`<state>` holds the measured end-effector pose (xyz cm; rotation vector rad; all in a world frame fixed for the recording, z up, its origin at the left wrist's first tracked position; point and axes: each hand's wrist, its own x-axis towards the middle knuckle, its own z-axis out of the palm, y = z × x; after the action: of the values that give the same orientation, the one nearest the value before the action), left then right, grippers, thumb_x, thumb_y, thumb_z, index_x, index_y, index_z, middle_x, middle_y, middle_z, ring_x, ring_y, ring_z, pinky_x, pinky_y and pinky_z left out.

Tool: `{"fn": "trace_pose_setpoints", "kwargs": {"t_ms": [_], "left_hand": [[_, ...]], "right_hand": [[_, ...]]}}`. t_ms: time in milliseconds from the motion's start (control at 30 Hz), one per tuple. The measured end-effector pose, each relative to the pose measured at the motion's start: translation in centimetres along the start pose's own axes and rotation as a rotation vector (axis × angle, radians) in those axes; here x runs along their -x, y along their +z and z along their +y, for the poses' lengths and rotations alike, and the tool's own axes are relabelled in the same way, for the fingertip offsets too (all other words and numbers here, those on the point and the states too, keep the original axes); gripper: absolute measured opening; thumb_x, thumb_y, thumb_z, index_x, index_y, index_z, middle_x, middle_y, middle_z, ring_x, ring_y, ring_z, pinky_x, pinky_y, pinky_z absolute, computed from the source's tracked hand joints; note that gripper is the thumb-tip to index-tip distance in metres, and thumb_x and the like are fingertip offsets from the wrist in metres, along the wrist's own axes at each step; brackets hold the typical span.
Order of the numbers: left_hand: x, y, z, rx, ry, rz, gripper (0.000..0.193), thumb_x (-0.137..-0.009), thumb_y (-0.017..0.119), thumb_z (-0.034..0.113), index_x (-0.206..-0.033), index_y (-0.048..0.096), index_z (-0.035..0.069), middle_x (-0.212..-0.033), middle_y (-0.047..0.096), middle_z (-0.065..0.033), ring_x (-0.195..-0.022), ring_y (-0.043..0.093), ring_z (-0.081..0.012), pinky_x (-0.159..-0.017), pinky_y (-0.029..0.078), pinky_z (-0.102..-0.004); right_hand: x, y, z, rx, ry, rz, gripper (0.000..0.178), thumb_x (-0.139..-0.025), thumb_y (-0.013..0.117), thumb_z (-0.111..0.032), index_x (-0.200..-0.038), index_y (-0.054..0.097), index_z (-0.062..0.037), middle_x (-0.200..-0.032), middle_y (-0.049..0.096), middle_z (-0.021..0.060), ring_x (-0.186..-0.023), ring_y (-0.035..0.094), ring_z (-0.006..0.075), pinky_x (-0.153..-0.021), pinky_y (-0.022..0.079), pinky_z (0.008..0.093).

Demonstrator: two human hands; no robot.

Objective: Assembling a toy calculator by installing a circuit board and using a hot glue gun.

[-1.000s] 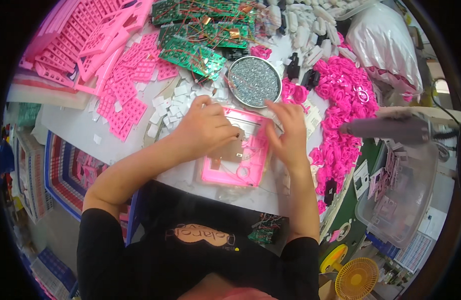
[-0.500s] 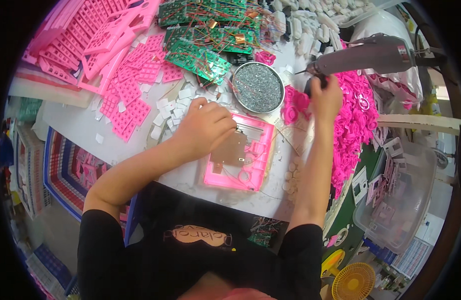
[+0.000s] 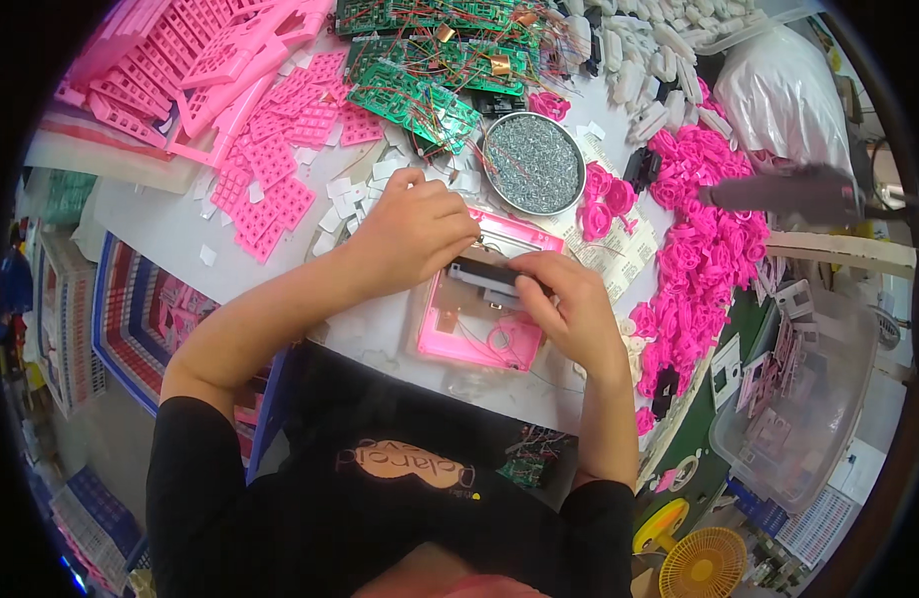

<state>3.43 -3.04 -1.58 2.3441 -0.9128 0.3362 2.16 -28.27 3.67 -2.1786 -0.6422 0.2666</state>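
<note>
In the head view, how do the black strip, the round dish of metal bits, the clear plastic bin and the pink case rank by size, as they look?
1. Clear plastic bin
2. Pink case, partly covered
3. Round dish
4. Black strip, partly covered

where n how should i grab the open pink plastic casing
Probably pinch the pink plastic casing at its near wall, coming from the wearer's side: it lies open side up with that edge exposed, while the left hand and right hand sit farther out.
</note>
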Motion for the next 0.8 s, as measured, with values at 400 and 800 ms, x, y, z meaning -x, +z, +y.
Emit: {"fn": "trace_pose_setpoints", "kwargs": {"t_ms": [400, 800], "left_hand": [[-0.2, -0.4, -0.4, 0.116, 0.011, 0.019, 0.009, -0.084, 0.069, 0.012, -0.092, 0.065, 0.011, -0.085, 0.061, -0.0032, -0.086, 0.059, -0.0231, -0.088, 0.038, -0.0423], [-0.1, -0.7, -0.8, 0.189, -0.036, 0.001, 0.007, -0.085, 0.068, 0.010, -0.091, 0.064, 0.008, -0.086, 0.063, -0.0056, -0.086, 0.061, -0.0251, -0.086, 0.040, -0.0394]], "right_hand": [[0.8, 0.9, 0.6, 0.200, -0.187, 0.032, 0.042, -0.075, 0.080, -0.015, -0.111, 0.064, -0.0040, -0.106, 0.064, 0.0134, -0.095, 0.061, 0.0316, -0.080, 0.051, 0.0398], [-0.6, -0.2, 0.1, 0.326, -0.224, 0.016, 0.033, -0.074, 0.078, -0.016, -0.104, 0.066, -0.0052, -0.107, 0.066, 0.0087, -0.095, 0.059, 0.0306, -0.084, 0.050, 0.0398]]}}
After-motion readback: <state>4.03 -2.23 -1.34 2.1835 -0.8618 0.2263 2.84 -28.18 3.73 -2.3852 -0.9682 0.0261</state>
